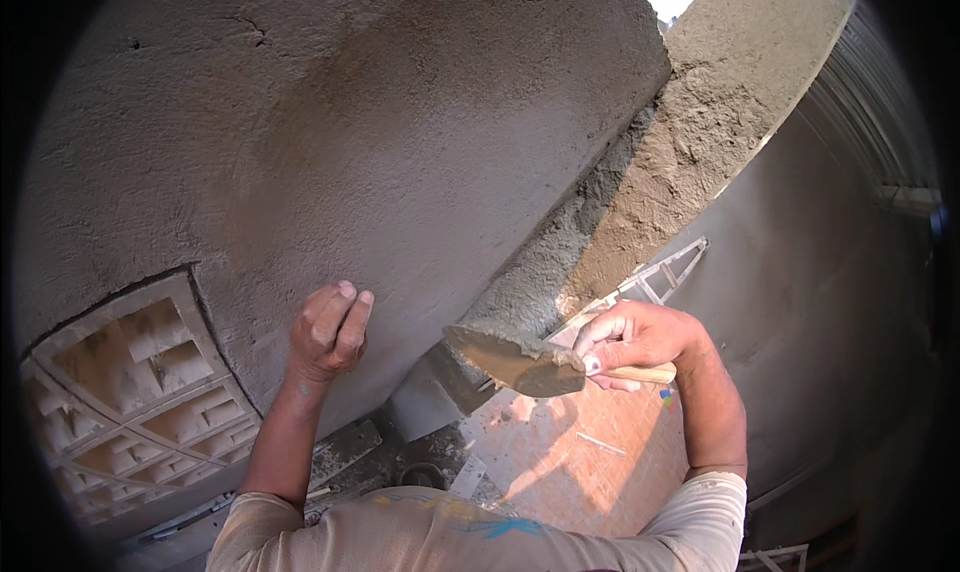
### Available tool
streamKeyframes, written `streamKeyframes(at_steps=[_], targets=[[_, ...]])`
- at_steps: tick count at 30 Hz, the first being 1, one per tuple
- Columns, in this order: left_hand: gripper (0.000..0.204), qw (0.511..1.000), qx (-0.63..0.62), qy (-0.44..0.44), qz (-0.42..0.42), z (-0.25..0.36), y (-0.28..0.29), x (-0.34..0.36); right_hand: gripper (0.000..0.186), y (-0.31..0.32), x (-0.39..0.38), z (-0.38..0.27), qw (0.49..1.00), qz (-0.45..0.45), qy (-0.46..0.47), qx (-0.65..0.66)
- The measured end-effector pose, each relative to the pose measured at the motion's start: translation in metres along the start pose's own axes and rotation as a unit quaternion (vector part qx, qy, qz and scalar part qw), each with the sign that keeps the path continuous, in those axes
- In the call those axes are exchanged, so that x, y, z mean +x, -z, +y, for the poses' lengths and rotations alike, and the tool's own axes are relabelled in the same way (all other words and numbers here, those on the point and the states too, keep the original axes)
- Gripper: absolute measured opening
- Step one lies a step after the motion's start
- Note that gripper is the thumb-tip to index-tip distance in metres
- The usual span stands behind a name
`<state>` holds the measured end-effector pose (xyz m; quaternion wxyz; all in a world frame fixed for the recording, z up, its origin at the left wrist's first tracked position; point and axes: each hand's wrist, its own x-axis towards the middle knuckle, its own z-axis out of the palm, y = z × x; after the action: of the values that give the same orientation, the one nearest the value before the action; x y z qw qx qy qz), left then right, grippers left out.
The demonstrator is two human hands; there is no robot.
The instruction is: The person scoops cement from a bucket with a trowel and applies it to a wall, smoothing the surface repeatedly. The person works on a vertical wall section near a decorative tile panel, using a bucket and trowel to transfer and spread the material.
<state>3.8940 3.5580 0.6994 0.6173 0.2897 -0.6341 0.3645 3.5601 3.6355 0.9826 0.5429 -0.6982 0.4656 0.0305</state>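
My right hand (640,342) grips the wooden handle of a trowel (530,370). The blade points left, smeared with wet mortar, and lies against the lower end of a mortar-covered ledge (640,187). Rough, fresh mortar shows along that ledge, part of it in sunlight. In front of the grey plastered wall (400,142), my left hand (332,327) is raised with its fingers curled in and nothing visible in them. Whether it touches the wall I cannot tell.
Openwork vent blocks (140,362) are set in the wall at the lower left. Below, a ladder (665,277) leans beyond the ledge, above a sunlit tiled floor (560,452). A dark bucket (422,475) stands among boards and debris. Another grey wall (800,302) rises at right.
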Motion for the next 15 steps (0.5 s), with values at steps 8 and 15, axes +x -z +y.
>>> streamKeyframes(at_steps=[8, 15], targets=[[0.043, 1.0, 0.014, 0.009, -0.013, 0.001, 0.002, -0.002, 0.033, 0.106, -0.024, 0.085, 0.817, 0.561, 0.01, -0.133], [0.042, 1.0, 0.001, -0.002, -0.014, -0.002, 0.003, 0.003, 0.026, 0.069, -0.028, 0.122, 0.834, 0.534, -0.046, -0.132]])
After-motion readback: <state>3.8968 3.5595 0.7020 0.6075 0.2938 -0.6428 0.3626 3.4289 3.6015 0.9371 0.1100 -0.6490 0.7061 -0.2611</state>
